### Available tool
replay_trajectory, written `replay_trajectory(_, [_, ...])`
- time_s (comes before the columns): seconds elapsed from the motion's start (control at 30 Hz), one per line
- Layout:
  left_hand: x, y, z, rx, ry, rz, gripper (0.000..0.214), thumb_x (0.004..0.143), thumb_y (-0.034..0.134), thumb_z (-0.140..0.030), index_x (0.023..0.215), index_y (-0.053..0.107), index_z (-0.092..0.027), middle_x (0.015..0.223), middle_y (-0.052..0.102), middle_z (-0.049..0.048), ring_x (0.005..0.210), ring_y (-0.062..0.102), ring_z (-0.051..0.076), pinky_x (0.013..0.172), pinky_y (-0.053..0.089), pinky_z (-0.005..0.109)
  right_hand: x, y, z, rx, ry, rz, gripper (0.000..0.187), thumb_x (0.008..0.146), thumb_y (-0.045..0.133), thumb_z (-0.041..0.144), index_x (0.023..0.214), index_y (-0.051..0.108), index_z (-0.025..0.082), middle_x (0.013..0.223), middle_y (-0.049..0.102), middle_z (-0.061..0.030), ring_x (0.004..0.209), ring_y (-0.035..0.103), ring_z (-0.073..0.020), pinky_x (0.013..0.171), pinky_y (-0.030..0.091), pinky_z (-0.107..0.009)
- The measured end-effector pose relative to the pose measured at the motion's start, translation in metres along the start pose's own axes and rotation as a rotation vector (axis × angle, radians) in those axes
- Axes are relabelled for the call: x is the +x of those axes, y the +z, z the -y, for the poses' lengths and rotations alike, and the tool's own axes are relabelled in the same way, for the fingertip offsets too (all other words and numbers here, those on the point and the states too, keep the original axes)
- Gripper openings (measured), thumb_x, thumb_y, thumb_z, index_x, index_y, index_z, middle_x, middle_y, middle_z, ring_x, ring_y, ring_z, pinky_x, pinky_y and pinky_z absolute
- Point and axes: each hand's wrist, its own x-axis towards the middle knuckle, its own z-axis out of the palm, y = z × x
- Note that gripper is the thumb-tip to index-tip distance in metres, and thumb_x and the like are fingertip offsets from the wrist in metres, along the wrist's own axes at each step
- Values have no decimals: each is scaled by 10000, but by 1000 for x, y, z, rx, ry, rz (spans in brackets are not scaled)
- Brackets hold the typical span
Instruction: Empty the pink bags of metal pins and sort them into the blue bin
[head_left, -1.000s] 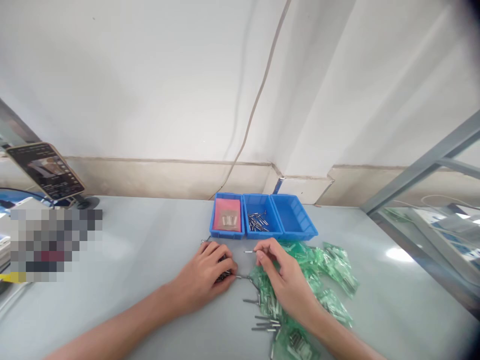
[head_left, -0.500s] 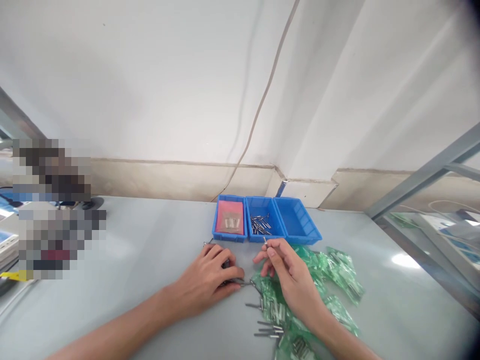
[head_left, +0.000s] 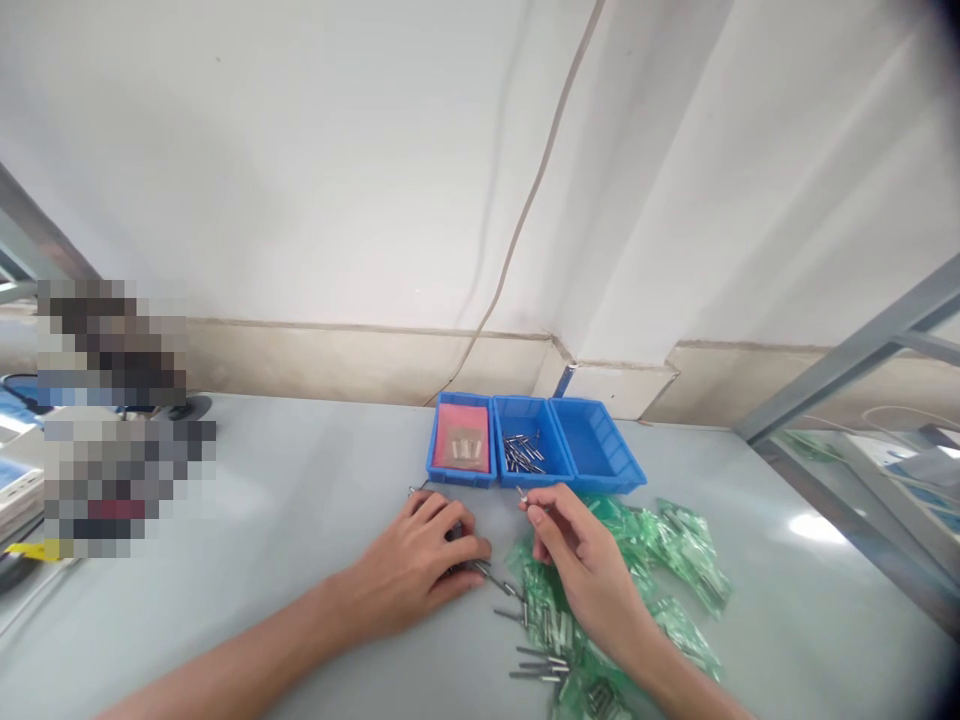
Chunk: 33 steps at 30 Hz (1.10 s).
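My left hand (head_left: 427, 548) rests palm down on the table, its fingers apart and bent over a cluster of small metal pins (head_left: 459, 566) that it partly hides. Between the thumb and forefinger of my right hand (head_left: 589, 555) is a small metal pin (head_left: 523, 494), its tip sticking out toward the blue bins. Just beyond that hand, the middle blue bin (head_left: 553, 475) holds a heap of similar pins (head_left: 523, 453). Under and beside my right forearm lie green plastic bags (head_left: 675, 550) with metal pins inside. Several loose pins (head_left: 536, 663) lie left of the bags.
The left blue bin (head_left: 430, 462) holds a pink sheet (head_left: 450, 418) with a clear bag of small parts on it. A third blue bin (head_left: 600, 440) stands at the right. Behind the table (head_left: 300, 480) is a wall with a hanging cable (head_left: 517, 235). Metal frames stand at both sides.
My right hand has drawn its fingers closer together and tilted the pin to the left. My left hand stays over the cluster, where one pin now points out toward the right.
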Motion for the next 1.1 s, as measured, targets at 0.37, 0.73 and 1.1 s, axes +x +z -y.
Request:
replay_trajectory(0.37, [-1,3,2,0,-16,20,99,1112,599,-304,1108,690,-264,1165,639,44,1043,558,236,1002,400,427,0,-1,0,6,7,-5,321,1094,547,552,1133,692,269,1007,683,-44,722,593,-191,658,513,-315])
replay_trajectory(0.73, [0,3,2,-7,-24,3,79,1111,578,-260,1072,641,-232,1160,636,53,1043,550,242,994,405,426,-1,-1,4,24,11,-23,257,1097,564,510,1081,642,266,895,607,-12,714,578,-189,662,490,-308])
replay_trajectory(1.1, [0,5,2,-24,-32,-21,22,1072,607,-214,1058,595,-225,1142,643,43,1037,567,239,985,398,408,-2,0,2,-33,-38,-38,217,1065,628,429,945,571,258,816,538,26,731,512,-176,665,431,-277])
